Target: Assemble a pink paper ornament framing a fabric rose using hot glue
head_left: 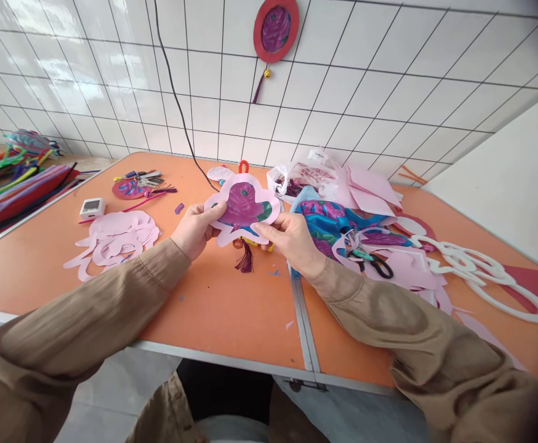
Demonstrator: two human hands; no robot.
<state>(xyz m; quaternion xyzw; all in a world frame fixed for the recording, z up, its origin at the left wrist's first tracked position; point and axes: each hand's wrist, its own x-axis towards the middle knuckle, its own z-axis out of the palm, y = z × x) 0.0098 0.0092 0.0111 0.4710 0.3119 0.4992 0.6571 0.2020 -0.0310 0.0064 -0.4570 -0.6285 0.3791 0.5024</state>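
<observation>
Between my two hands, above the orange table, is a flower-shaped ornament with a pale pink border and a purple rose on fabric in its middle. My left hand pinches its left edge, thumb on the front. On the right edge, my right hand grips it with the thumb along the lower border; its other fingers are mostly behind. A dark red tassel and an orange bead show just below the ornament. Above its top edge a red loop sticks up. Whether loop and tassel are attached to it I cannot tell.
Pink cut-outs, a white device and keys lie left. Blue floral fabric, black-handled scissors, a plastic bag and white foam rings lie right. A round red ornament hangs on the tiled wall.
</observation>
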